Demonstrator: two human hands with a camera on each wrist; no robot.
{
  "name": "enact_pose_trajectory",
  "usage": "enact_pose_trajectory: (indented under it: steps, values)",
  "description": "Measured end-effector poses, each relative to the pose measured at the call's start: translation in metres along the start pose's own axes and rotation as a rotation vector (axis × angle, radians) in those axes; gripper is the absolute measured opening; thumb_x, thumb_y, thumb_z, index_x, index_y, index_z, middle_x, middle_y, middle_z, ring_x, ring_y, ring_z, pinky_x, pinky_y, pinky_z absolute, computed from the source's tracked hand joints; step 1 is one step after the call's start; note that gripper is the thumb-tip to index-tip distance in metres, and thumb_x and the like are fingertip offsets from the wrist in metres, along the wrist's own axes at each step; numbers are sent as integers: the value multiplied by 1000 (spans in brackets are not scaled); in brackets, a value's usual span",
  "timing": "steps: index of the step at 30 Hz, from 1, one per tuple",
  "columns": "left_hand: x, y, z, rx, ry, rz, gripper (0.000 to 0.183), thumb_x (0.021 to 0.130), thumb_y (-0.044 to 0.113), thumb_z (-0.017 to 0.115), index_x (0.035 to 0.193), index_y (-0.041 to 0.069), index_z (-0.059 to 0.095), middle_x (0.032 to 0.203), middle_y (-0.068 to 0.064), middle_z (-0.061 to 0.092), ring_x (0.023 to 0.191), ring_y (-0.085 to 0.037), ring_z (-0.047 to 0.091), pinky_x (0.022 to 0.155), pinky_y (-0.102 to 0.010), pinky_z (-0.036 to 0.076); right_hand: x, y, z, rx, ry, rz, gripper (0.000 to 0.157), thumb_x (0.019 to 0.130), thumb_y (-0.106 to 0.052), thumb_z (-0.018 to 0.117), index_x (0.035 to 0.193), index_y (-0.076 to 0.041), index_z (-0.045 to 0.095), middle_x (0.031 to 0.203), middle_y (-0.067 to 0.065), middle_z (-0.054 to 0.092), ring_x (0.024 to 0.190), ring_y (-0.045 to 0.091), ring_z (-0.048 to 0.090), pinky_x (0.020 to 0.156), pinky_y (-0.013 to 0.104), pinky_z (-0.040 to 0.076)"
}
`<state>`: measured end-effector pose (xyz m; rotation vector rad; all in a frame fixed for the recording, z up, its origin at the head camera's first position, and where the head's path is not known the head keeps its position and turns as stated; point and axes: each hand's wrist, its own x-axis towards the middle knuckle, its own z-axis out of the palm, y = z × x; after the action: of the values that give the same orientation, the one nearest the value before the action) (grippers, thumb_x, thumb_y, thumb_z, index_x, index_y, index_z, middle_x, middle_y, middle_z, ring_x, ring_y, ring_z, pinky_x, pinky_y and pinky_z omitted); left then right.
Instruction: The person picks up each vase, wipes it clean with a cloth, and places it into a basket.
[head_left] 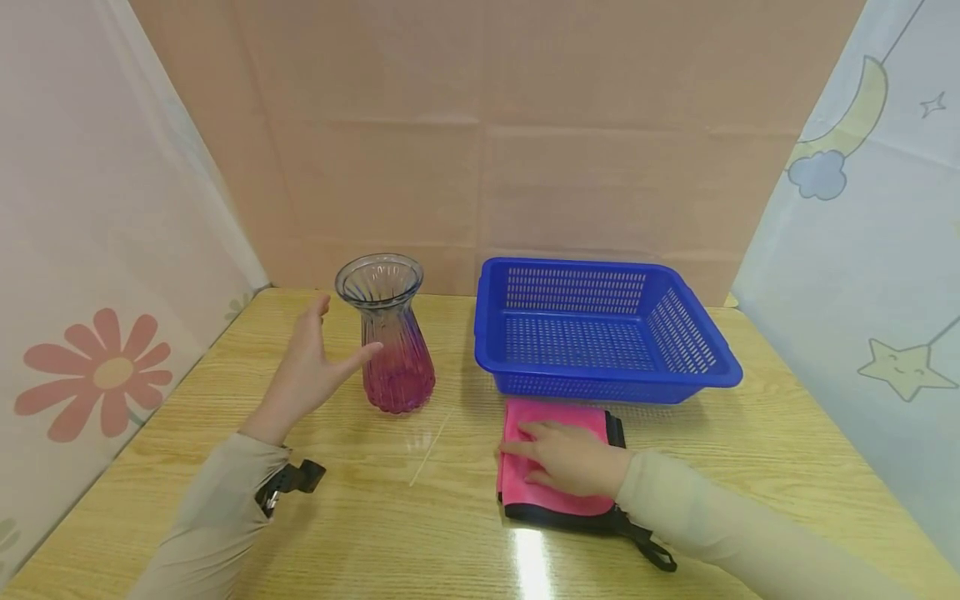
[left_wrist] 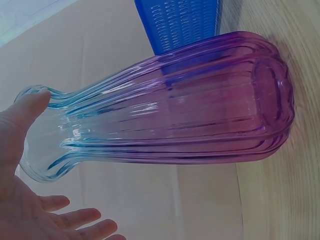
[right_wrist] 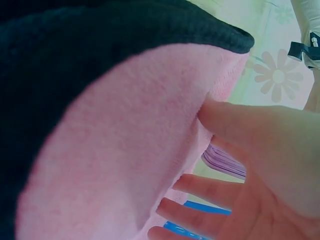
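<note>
A glass vase [head_left: 399, 354], clear blue at its flared mouth and pink-purple at its base, stands upright on the table. My left hand [head_left: 306, 367] is to its left, thumb and fingers spread wide with nothing held. In the left wrist view the vase [left_wrist: 180, 105] fills the middle, with the thumb in front of its mouth. My right hand [head_left: 573, 458] rests on a folded pink towel [head_left: 555, 413] with black edging and a black loop. In the right wrist view the thumb and fingertips touch the pink towel [right_wrist: 115, 130], the fingers fairly straight.
A blue plastic basket [head_left: 600, 379] with slotted walls sits at the back right, just behind the towel. A thin pale strip [head_left: 431, 450] lies on the wood-grain table [head_left: 360, 517]. Brown paper [head_left: 480, 150] covers the back, and patterned sheets hang at both sides.
</note>
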<state>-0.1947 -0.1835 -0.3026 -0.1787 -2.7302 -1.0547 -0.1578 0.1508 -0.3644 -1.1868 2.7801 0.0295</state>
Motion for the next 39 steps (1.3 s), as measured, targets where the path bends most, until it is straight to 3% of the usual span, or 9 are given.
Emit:
enact_pose_trajectory:
  steps: [13, 30, 39]
  values:
    - [7, 0, 13, -29, -33, 16, 102, 83, 53, 61, 149, 2, 3, 153, -26, 16, 139, -43, 22, 111, -61, 25, 1, -2, -1, -119, 49, -79, 42, 87, -32, 63, 128, -24, 57, 111, 9, 57, 98, 26, 58, 90, 39, 51]
    - [14, 0, 30, -47, -7, 60, 81, 86, 42, 64, 145, 5, 21, 143, -23, 35, 128, -42, 40, 103, -57, 40, 2, -6, 0, -19, 48, -3, 39, 82, -30, 68, 119, -21, 62, 108, 7, 57, 100, 29, 61, 78, 40, 56]
    - [15, 0, 32, -66, -12, 63, 79, 88, 37, 63, 144, 3, 21, 141, -23, 39, 126, -42, 45, 100, -58, 43, 5, -3, 2, 3, 105, -22, 28, 77, -29, 72, 102, -17, 66, 94, 2, 58, 81, 17, 62, 64, 30, 55]
